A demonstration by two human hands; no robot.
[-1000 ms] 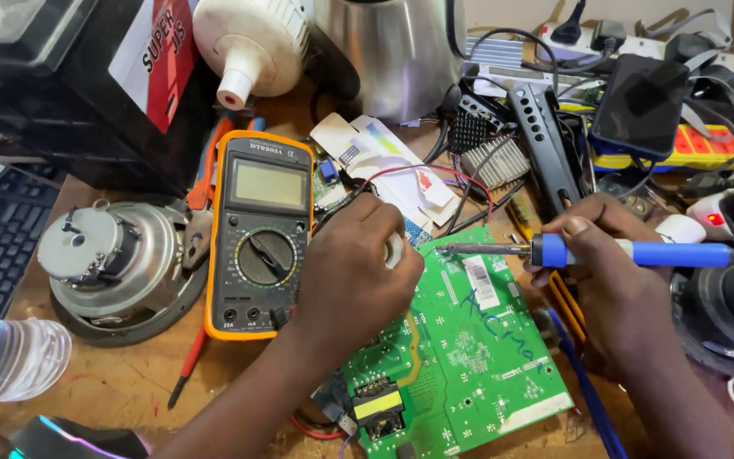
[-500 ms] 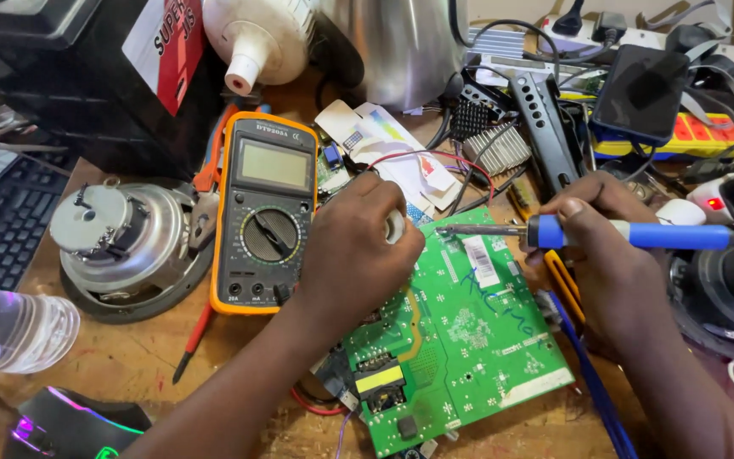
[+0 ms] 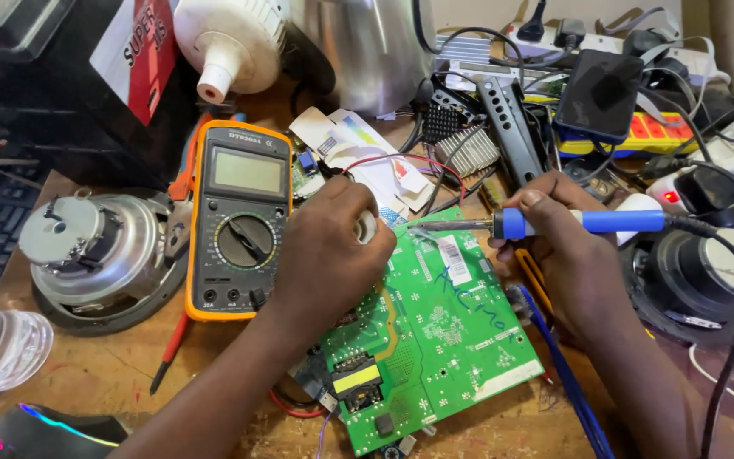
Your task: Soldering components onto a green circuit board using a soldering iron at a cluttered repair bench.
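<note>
Head view: near the centre of the frame a green circuit board [image 3: 435, 340] is laid flat on the wooden bench [image 3: 104, 365], its upper edge partly covered by the left hand [image 3: 329, 246]. That hand is curled into a loose fist, and a small white object [image 3: 366, 227], possibly a reel of solder, is gripped between its fingers; its exact kind cannot be told. To the right of centre, a blue-handled soldering iron [image 3: 554, 223] is held by the right hand [image 3: 558, 251], the fingers closed around the handle like a pen. The iron's metal tip is brought to the board's upper edge, just beside the left hand, though actual contact with a joint cannot be confirmed.

An orange-cased multimeter [image 3: 239, 221] is seen lying left of the board, its leads not in either hand. A bare electric motor [image 3: 99, 246] is placed at the left edge, and a tangle of power strips and cables [image 3: 681, 110] is spread across the upper right.

The work is judged to be in mid-course: the board is positioned and the iron applied, but no finished joint can be made out.
</note>
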